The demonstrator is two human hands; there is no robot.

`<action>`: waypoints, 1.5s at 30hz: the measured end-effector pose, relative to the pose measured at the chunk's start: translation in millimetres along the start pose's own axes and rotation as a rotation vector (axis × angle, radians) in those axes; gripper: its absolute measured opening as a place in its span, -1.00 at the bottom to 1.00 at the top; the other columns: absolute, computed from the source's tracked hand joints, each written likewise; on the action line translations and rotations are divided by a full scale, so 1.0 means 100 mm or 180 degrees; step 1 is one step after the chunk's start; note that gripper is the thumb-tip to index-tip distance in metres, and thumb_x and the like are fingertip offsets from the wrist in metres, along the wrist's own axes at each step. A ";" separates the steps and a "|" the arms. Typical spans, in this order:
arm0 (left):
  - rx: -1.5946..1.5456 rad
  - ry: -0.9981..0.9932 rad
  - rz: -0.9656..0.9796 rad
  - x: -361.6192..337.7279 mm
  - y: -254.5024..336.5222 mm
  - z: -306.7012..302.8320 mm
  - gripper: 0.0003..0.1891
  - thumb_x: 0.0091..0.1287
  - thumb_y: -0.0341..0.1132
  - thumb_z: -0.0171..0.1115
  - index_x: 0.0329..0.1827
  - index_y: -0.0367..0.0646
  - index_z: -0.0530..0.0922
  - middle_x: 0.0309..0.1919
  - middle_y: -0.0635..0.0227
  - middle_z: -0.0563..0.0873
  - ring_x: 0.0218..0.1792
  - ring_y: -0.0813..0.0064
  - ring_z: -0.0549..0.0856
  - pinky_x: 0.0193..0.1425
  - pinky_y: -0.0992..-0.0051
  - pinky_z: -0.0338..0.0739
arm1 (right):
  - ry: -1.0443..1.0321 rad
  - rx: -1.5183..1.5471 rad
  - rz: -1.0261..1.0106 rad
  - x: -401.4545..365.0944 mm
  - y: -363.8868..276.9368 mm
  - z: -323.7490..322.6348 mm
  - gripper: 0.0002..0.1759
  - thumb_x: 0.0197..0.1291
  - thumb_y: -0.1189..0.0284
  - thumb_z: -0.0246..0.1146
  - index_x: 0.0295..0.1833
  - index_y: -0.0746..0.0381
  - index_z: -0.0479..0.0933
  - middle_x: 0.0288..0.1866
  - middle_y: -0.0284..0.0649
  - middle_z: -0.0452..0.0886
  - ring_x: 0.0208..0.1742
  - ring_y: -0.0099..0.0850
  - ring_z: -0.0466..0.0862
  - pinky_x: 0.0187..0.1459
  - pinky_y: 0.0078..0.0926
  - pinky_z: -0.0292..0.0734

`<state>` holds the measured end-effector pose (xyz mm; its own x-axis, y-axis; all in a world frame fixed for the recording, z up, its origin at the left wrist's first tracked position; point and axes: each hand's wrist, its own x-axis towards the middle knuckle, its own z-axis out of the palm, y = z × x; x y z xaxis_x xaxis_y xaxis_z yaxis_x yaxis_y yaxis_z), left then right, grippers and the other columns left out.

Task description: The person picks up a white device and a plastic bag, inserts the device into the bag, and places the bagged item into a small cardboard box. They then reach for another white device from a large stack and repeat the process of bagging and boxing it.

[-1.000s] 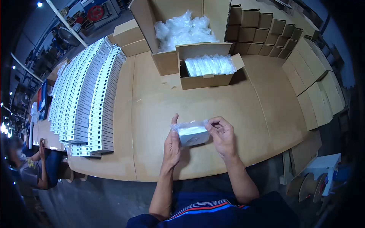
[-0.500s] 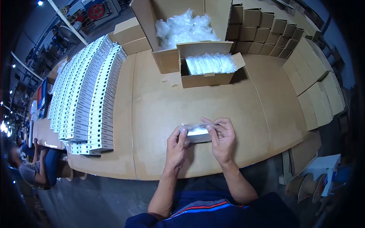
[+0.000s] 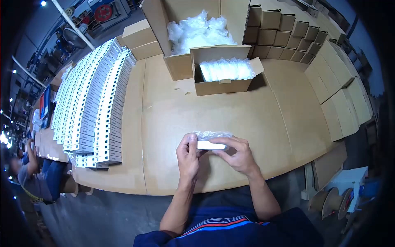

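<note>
Near the front of the table, a small white box [image 3: 209,145] is held between my two hands. Crinkled clear plastic [image 3: 212,134] bunches along its far side. My left hand [image 3: 188,158] pinches the box's left end, thumb on top. At the other end, my right hand [image 3: 240,155] grips with fingers above and thumb below. Beyond them stands an open cardboard box [image 3: 224,87] with a row of plastic-wrapped white packs [image 3: 227,70] inside.
Stacked white boxes with printed labels [image 3: 109,119] fill the table's left side. A large carton [image 3: 177,68] holding clear plastic bags [image 3: 201,33] stands at the back. Brown boxes [image 3: 337,90] line the right and back right. Another person [image 3: 39,181] sits at far left.
The white box has tilted so a bright narrow face points toward me, with the plastic now behind it. My right hand has turned and shifted its grip on the right end.
</note>
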<state>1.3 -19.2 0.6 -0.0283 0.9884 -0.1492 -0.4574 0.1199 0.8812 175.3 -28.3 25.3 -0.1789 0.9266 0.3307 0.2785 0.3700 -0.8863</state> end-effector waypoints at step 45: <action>0.3247 -0.0887 0.2045 1.54 0.35 0.07 -0.33 0.48 -0.47 0.18 0.64 -0.25 0.19 0.46 -0.15 0.41 0.43 -0.14 0.47 0.50 0.15 0.40 | 0.1587 -0.1229 -0.0897 1.98 0.21 -0.01 -0.68 0.17 0.59 0.43 0.06 0.32 0.62 -0.19 -0.05 0.70 -0.40 -0.19 0.73 -0.46 -0.33 0.62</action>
<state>-12.6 137.5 11.3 0.2556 0.8659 0.4299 0.4747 -0.4998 0.7245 146.7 162.6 72.6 0.1359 0.6772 0.7231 0.6177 0.5128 -0.5963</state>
